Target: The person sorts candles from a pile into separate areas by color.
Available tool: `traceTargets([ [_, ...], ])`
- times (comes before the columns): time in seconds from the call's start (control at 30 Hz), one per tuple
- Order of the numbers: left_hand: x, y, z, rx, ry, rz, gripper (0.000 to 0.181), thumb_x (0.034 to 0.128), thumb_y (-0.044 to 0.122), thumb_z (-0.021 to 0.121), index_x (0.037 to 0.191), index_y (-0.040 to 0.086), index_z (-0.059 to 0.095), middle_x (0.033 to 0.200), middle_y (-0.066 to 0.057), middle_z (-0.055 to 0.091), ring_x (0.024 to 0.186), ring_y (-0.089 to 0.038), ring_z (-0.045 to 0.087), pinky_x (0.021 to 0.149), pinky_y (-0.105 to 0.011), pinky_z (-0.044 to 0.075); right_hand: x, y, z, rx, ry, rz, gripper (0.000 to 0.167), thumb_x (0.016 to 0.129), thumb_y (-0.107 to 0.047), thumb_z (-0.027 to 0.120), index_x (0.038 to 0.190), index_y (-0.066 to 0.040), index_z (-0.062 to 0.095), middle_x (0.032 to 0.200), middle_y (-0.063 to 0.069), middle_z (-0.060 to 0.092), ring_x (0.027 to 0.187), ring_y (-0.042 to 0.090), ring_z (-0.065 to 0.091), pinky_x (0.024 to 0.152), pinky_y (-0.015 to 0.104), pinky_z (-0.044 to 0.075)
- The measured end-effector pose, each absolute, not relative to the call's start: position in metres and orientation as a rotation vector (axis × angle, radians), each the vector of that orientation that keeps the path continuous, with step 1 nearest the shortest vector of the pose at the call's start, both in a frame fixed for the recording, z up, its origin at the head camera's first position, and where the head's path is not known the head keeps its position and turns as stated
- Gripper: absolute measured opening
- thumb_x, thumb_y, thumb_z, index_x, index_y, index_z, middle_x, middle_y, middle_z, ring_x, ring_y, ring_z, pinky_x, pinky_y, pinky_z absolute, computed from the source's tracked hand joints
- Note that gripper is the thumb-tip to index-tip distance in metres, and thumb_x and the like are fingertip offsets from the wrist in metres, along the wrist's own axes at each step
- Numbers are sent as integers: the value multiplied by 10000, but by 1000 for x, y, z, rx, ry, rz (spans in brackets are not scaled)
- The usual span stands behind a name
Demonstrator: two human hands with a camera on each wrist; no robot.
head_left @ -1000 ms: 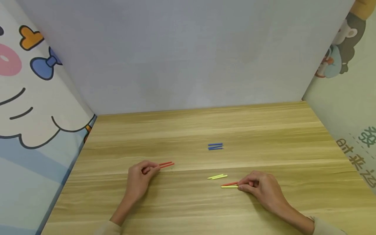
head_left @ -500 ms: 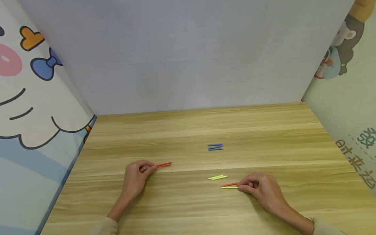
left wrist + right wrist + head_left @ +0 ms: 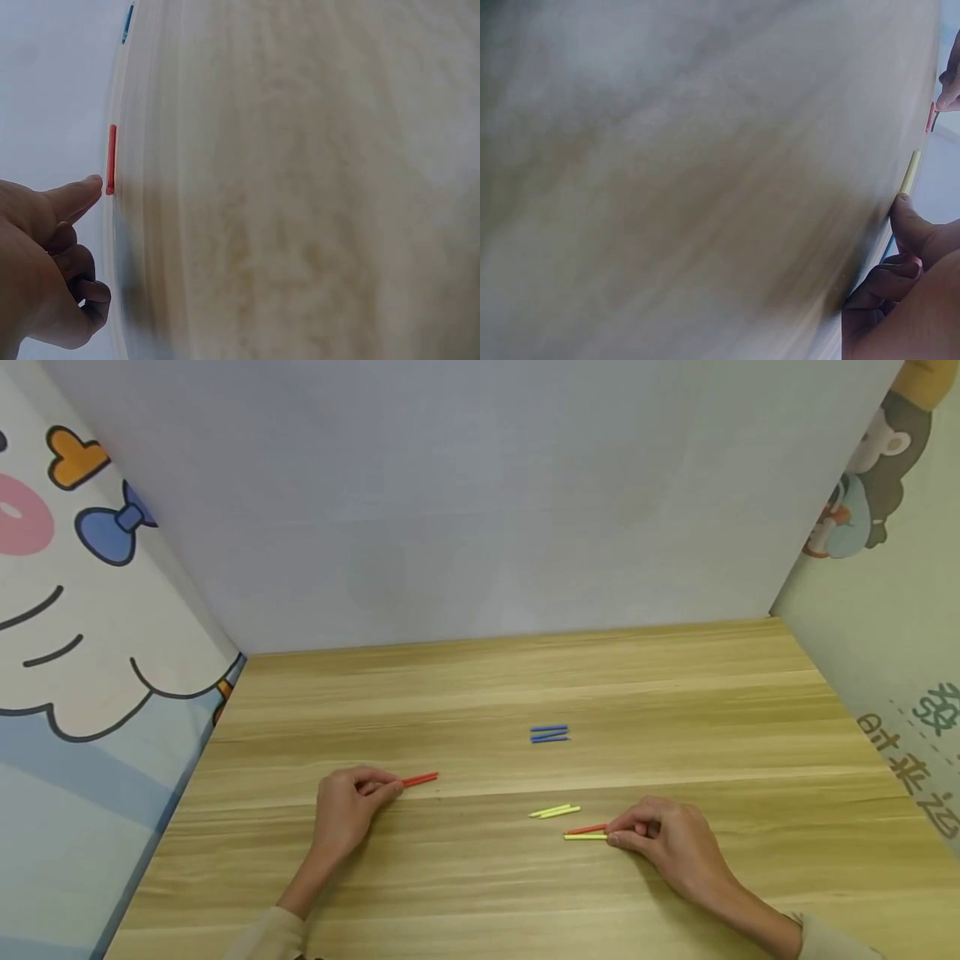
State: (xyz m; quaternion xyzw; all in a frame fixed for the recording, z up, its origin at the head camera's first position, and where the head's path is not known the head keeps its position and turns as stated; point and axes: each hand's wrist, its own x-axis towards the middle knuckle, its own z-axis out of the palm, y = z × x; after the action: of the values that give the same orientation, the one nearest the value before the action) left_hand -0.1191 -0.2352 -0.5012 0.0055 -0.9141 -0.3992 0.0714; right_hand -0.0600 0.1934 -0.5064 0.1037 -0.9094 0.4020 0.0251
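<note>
In the head view my left hand (image 3: 348,810) pinches the left ends of two thin red sticks (image 3: 422,779) lying side by side. My right hand (image 3: 671,843) grips the right ends of a red stick (image 3: 587,829) and a yellow stick (image 3: 585,837), which spread slightly apart toward the left. Just beyond them lie two yellow sticks (image 3: 555,812) with pointed ends. The left wrist view has a red stick (image 3: 112,159) at the thumb tip of the left hand (image 3: 52,255). A yellow stick (image 3: 910,172) juts past the right thumb in the right wrist view.
Several thin blue sticks (image 3: 550,734) lie in a loose row farther back on the wooden table (image 3: 465,893). A plain grey wall (image 3: 480,510) rises behind the table, with printed cartoon panels (image 3: 82,610) to the left and right.
My left hand has shifted a little to the left, drawing the two red sticks along and closer together. The right hand stays in place; the blue and loose yellow sticks have not moved.
</note>
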Motion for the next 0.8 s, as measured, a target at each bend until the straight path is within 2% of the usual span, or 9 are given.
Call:
traceTargets([
  [0.33, -117, -230, -497, -46, -2690, -1239, 70, 856, 175, 893, 877, 123, 852, 557, 41, 381, 546, -69, 302, 585, -241, 323, -61, 194, -506, 328, -2822, 1230, 112, 809, -193, 904, 821, -267, 821, 723, -156, 603, 610, 10, 448, 551, 221, 387],
  [0.57, -116, -224, -495, -41, -2681, -1315, 57, 854, 152, 894, 883, 124, 853, 565, 29, 361, 551, -60, 288, 582, -236, 319, -60, 194, -509, 322, -2819, 1228, 119, 811, -197, 904, 821, -280, 819, 725, -156, 595, 612, 11, 443, 552, 224, 382],
  [0.67, -114, -220, -495, -38, -2660, -1377, 53, 853, 141, 893, 880, 120, 853, 578, 20, 388, 554, -56, 303, 568, -229, 314, -60, 194, -509, 325, -2819, 1231, 108, 810, -192, 905, 822, -263, 824, 718, -151, 587, 609, 11, 439, 550, 223, 377],
  [0.8, -113, -211, -493, -59, -2573, -1495, 48, 849, 133, 892, 876, 117, 855, 622, -12, 548, 571, -59, 375, 551, -202, 327, -60, 194, -509, 329, -2815, 1243, 91, 815, -187, 902, 825, -240, 828, 721, -146, 592, 608, 13, 441, 549, 221, 377],
])
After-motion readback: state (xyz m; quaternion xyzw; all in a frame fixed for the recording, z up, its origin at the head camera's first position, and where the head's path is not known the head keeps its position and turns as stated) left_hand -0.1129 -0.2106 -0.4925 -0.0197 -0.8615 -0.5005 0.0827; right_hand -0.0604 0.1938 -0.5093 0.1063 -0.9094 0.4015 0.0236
